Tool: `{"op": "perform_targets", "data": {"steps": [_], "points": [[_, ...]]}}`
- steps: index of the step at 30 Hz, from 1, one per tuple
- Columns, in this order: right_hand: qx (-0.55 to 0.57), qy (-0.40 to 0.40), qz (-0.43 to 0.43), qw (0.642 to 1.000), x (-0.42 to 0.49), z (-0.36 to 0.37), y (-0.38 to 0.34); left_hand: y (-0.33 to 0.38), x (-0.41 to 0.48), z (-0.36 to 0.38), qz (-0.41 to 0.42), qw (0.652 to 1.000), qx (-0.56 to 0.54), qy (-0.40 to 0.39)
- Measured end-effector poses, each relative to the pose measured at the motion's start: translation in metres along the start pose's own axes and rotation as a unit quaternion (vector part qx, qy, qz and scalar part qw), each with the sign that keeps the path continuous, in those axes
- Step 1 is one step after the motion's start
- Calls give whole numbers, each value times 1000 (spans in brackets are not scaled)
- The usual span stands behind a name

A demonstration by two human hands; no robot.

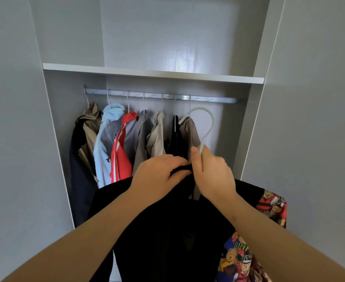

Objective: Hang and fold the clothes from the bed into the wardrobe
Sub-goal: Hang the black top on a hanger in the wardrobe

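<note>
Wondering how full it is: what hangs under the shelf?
A rail with about seven hung clothes, bunched to the left; its right end is bare. Their lower parts are hidden behind the black garment, the left hand, and the right hand gripping a hanger.

Just one view here, a wide-angle cam on the person's head. It faces straight into the open grey wardrobe (55, 119), with the silver metal rail (208, 98) about mid-frame and the white shelf board (147, 73) above it. The left hand (157, 174) and right hand (214, 176) sit dead centre, really near the lens.
</note>
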State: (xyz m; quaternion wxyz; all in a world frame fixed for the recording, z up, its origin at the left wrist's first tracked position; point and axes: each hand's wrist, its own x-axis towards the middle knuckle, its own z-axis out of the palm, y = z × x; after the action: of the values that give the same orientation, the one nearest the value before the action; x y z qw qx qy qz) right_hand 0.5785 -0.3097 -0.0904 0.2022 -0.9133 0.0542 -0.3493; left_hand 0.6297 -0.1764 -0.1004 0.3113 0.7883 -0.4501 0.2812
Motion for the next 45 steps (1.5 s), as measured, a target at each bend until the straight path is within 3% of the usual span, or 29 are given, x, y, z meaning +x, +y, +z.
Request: {"op": "perform_targets", "data": {"steps": [6, 11, 17, 20, 24, 31, 38, 41, 43, 45], "points": [[63, 7, 60, 996, -3, -11, 26, -27, -9, -9, 18, 998, 6, -55], [82, 33, 73, 993, -2, -12, 41, -35, 0, -18, -1, 986, 16, -165], [121, 78, 138, 980, 1, -18, 61, -59, -14, -27, -35, 985, 72, -153], [156, 75, 162, 971, -1, -10, 60, -57, -9, -26, -63, 970, 83, -221], [171, 54, 145, 973, -4, 4, 48, -35, -1, -2, -36, 959, 68, -274], [184, 64, 71, 978, -5, -4, 51, -26, -1, 6, -54, 991, 27, -117], [43, 53, 58, 996, -16, -12, 73, -30, -2, 3, -54, 998, 41, -18], [-72, 51, -37, 995, -17, -9, 64, -27, -2, 8, -59, 998, 0, 0], [-26, 3, -63, 998, -14, -9, 54, -27, -1, 9, -61, 998, -31, -3], [57, -64, -6, 996, -8, -10, 51, -28, -1, 9, -57, 997, -54, -19]]}}
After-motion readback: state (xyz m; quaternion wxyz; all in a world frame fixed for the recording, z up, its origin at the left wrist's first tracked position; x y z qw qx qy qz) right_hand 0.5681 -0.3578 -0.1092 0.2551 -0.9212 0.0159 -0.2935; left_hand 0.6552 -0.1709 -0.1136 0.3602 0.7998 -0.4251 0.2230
